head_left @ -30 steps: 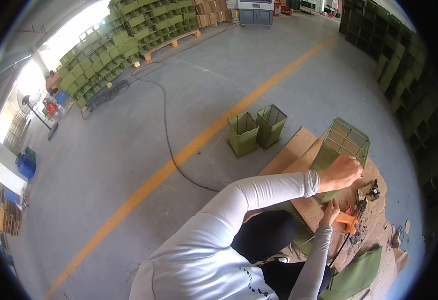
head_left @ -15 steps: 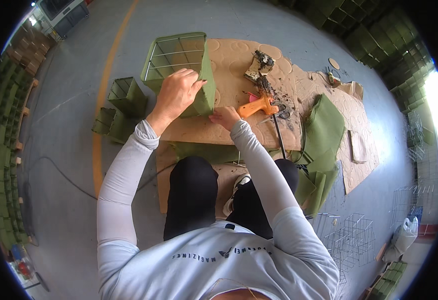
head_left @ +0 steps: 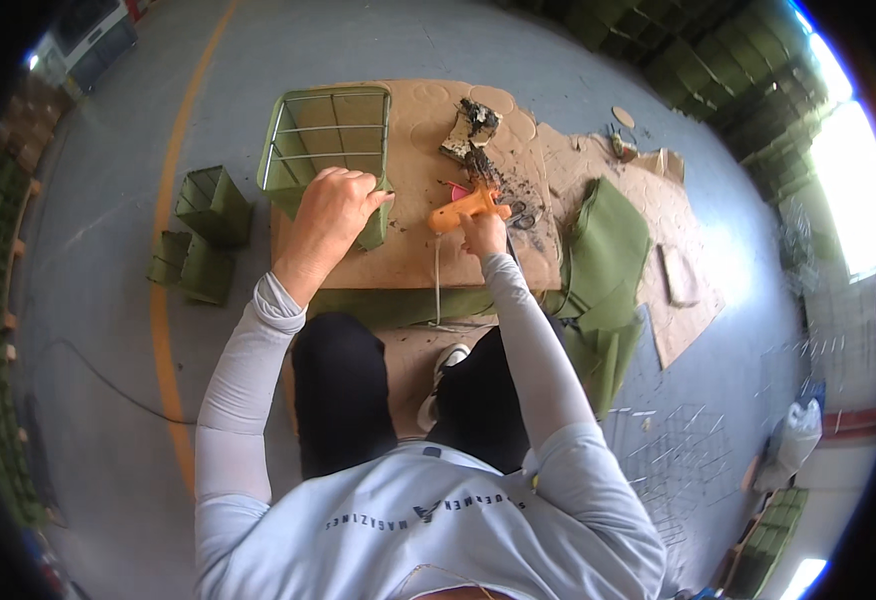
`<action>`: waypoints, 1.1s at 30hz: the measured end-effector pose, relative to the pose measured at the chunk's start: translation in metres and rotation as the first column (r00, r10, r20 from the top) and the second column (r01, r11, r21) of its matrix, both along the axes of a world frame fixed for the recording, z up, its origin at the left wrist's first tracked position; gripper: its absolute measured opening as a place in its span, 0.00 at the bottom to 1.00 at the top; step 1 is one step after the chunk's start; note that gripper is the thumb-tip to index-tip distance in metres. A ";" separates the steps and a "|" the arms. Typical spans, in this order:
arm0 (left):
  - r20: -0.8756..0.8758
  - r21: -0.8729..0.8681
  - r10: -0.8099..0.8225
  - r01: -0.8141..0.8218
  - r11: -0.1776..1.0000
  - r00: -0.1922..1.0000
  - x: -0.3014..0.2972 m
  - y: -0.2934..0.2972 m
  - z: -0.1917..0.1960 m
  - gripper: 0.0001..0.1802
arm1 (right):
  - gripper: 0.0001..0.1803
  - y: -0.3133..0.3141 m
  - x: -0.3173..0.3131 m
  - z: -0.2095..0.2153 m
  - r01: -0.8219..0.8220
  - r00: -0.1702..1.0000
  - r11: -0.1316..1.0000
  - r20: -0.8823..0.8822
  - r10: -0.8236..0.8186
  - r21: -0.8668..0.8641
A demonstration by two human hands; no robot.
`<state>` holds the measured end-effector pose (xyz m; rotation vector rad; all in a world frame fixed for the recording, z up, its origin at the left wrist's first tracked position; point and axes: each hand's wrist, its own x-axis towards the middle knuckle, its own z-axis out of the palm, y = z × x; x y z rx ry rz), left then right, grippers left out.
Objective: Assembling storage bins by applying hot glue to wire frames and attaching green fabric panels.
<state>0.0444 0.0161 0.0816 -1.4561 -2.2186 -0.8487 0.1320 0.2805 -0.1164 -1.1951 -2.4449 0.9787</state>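
In the head view, my left hand (head_left: 336, 215) grips the near edge of a green fabric box (head_left: 278, 178) with a metal wire frame. The box rests tilted on the cardboard-topped table, and a fabric flap hangs below my fingers. To the right, my right hand (head_left: 486, 236) has its fingers curled around the handle of an orange glue gun (head_left: 458, 211). A pale stick hangs down from the gun at the table's front edge. Scissors (head_left: 522, 215) lie just right of the gun, partly hidden among dark scraps.
Dark-crusted scraps (head_left: 470, 130) lie beyond the gun on the cardboard (head_left: 418, 120). Green fabric (head_left: 603, 255) is draped at the right. Two small green boxes (head_left: 214, 207) stand on the floor at left. Wire frames (head_left: 673, 460) lie at lower right; a cable (head_left: 108, 375) crosses the floor.
My right hand has left the box's fabric corner and taken hold of the glue gun. My left hand stays on the box. The whole view has shifted.
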 end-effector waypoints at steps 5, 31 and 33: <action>-0.115 -0.043 0.130 -0.135 0.990 0.985 0.024 -0.004 0.011 0.14 | 0.39 0.006 -0.015 -0.005 0.153 0.985 0.957 0.114 -0.128 -0.245; -0.045 -0.009 0.040 -0.041 0.999 0.998 0.012 0.008 0.005 0.06 | 0.39 -0.092 0.030 0.116 -0.820 0.376 0.337 -0.879 -0.293 -0.463; -0.049 -0.020 0.017 -0.018 1.000 0.999 0.012 0.007 0.004 0.05 | 0.44 -0.108 0.030 0.129 -0.775 0.343 0.439 -0.887 -0.310 -0.454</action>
